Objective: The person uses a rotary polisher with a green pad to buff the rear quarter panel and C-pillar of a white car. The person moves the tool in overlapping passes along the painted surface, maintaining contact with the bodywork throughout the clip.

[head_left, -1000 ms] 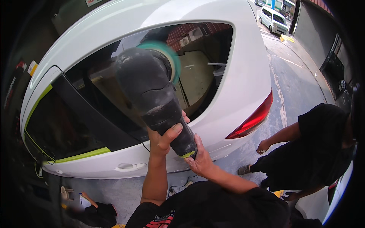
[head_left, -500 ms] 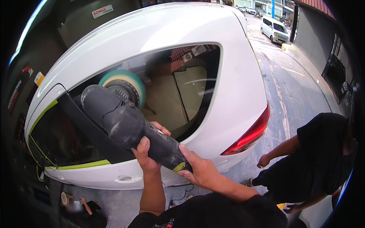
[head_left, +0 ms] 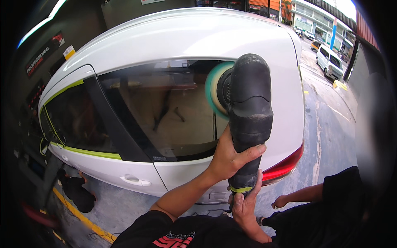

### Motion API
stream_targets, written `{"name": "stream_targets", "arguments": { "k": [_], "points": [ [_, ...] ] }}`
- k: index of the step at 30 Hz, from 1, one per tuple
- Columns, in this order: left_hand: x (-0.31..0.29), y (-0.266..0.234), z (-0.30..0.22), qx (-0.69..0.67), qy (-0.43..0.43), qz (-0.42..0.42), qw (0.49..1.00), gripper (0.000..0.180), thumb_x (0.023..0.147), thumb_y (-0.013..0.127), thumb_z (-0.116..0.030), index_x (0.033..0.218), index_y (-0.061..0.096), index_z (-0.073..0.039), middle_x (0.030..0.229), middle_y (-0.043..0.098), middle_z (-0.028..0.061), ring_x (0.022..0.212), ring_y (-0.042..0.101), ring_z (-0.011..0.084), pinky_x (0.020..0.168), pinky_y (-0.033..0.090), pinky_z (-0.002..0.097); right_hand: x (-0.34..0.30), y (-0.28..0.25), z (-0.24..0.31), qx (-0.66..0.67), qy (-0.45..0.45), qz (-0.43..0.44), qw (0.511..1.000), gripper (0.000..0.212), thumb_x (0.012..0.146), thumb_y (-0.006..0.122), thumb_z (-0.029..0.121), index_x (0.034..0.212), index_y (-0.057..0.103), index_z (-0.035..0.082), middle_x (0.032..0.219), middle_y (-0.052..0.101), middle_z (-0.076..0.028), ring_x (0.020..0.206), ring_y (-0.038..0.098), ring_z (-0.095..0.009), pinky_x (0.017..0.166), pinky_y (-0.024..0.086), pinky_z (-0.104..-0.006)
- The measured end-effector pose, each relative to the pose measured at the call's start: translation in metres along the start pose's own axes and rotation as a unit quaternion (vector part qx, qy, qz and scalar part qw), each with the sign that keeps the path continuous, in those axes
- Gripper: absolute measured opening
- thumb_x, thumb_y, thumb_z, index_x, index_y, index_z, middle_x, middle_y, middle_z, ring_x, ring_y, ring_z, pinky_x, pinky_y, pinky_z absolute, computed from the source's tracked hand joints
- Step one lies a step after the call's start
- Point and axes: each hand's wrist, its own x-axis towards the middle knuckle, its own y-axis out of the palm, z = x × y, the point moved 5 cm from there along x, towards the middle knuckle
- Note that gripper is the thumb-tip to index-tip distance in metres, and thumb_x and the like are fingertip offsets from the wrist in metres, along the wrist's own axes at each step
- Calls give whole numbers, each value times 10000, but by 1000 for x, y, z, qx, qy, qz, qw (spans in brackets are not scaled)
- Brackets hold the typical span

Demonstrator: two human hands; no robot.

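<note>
A black polisher [head_left: 250,107] stands nearly upright in view, held in both my hands. My left hand [head_left: 229,159] wraps round the middle of its body, the thumb across the front. Lower down, my right hand [head_left: 247,206] grips the handle's end, just by a strip of yellow-green tape [head_left: 241,189]. The round green and cream pad [head_left: 214,89] faces the rear side window [head_left: 165,111] of a white car [head_left: 173,35], near that window's back edge. The polisher's head hides part of the pad, so full contact cannot be made out.
Yellow-green masking tape [head_left: 93,153] edges the car's door window. Close on my right stands a person in black [head_left: 331,206]; another person [head_left: 78,194] is low by the car's front side. A cord [head_left: 202,212] lies below the car. A white van [head_left: 329,62] is parked outside.
The polisher has moved right along the window, from its front part to its back edge, and swung from slanting to nearly upright. My view has shifted; both hands keep hold.
</note>
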Motion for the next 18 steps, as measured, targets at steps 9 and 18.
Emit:
{"name": "stream_targets", "arguments": {
  "k": [9,18],
  "points": [
    [-12,-21,-6,-32,-13,-25,999,450,849,813,-191,1195,587,-13,1009,678,89,895,670,176,826,548,334,1,17,19,5,32,43,999,897,1054,544,391,1618,-23,-15,1434,474,-360,1171,639,-453,987,503,-485],
    [-27,-45,-21,-22,1,-77,997,426,850,719,-239,1151,615,42,957,696,153,837,731,228,713,607,350,8,33,40,-47,-44,68,996,915,1024,617,326,1627,5,12,1458,475,-376,1134,648,-526,945,531,-493]
  ]
}}
